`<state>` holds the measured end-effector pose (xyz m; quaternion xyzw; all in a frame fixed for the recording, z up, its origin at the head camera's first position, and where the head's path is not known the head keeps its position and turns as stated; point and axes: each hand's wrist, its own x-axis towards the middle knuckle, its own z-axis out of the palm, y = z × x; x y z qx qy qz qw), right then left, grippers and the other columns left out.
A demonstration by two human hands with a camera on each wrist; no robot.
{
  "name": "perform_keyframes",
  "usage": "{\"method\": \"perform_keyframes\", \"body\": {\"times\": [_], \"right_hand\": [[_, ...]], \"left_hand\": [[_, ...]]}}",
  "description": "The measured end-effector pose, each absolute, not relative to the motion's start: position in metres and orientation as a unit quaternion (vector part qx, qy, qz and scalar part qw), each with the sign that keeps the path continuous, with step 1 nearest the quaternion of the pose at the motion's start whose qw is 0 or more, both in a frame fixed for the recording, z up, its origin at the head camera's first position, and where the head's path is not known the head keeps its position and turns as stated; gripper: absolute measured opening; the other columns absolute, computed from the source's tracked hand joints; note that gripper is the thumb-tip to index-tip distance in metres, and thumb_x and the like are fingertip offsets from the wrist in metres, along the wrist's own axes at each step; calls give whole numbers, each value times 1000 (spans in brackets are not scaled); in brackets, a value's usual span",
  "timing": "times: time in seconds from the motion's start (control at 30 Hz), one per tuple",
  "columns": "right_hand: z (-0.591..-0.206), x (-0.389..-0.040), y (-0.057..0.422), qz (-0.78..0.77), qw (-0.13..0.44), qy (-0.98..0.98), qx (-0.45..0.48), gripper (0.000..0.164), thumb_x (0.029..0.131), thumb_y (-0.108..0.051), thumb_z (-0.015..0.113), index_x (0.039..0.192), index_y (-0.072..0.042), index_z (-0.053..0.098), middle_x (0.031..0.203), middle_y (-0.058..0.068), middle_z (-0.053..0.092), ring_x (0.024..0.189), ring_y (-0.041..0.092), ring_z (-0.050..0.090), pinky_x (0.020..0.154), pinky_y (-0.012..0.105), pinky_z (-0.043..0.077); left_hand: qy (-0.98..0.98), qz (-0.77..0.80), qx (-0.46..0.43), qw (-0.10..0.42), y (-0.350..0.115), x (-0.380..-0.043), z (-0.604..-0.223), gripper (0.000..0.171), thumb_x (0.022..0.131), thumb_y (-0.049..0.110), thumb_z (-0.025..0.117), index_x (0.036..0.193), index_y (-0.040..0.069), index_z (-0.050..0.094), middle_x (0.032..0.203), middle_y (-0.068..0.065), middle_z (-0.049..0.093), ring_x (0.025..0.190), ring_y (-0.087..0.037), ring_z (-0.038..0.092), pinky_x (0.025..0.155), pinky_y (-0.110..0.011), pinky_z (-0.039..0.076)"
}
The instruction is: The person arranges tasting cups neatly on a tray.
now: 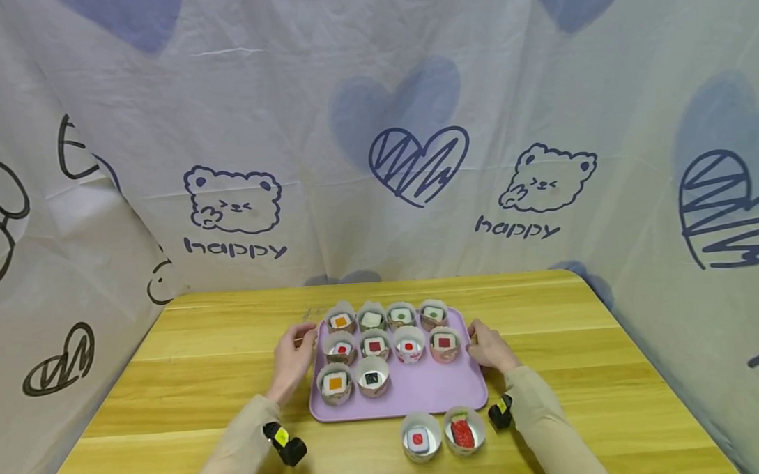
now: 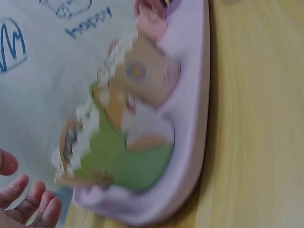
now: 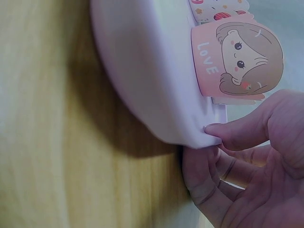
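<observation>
A lilac tray (image 1: 429, 387) lies on the table, bearing several paper cups in rows, each with a small sushi-like piece inside. My right hand (image 1: 493, 348) pinches the tray's right rim, its thumb (image 3: 237, 135) above and fingers below. Beside the left rim is my left hand (image 1: 292, 358); in the left wrist view its fingers (image 2: 35, 202) are spread and apart from the tray. Close by stand a green dog-print cup (image 2: 109, 156) and a brown cup (image 2: 149, 71). Near the right thumb is a pink girl-print cup (image 3: 209, 59).
In front of the tray, on the wooden table (image 1: 565, 328), stand a cup with a white, red-centred piece (image 1: 418, 439) and a cup with a strawberry-like red piece (image 1: 463, 433). A printed curtain (image 1: 328, 218) hangs behind the table and at both sides.
</observation>
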<state>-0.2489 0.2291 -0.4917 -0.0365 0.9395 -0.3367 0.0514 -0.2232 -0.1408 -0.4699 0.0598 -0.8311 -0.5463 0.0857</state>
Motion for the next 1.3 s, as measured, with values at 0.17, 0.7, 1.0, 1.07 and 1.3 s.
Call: {"method": "perform_keyframes", "body": {"times": [0.17,0.7,1.0,1.07,1.3], "right_hand": [[-491,-248,226,-321,50,945,-28,24,86,-2,57,108,3,52,80,11,55,72,23,54,61,30,44],[-491,-250,224,-319,54,946,-23,24,86,-3,56,109,3,52,82,11,57,73,23,56,61,30,44],[-491,-248,227,-317,57,946,-15,26,87,-2,57,113,5,54,84,13,59,74,23,57,63,31,47],[-490,-247,227,-330,58,942,-16,27,88,-3,58,113,6,54,84,14,60,72,22,58,62,30,48],[-485,-243,230,-394,74,916,-3,27,94,-3,61,117,11,56,80,16,63,61,19,62,55,32,55]], "left_hand": [[-862,-497,74,71,-159,-232,-478,33,98,13,53,122,-7,62,111,-27,68,97,-33,67,74,-25,51],[-924,-381,26,30,-162,-239,-486,15,85,5,68,94,-6,73,81,-16,74,65,-16,67,62,-28,57],[-934,-355,19,36,-158,-239,-479,17,78,5,70,91,-4,74,84,-17,75,77,-24,70,72,-35,57],[-935,-353,23,38,-158,-240,-479,16,78,5,70,90,-4,75,83,-16,75,78,-25,69,71,-35,57],[-936,-350,33,28,-159,-243,-485,13,79,6,70,89,-3,74,82,-14,75,74,-22,68,67,-32,55]]}}
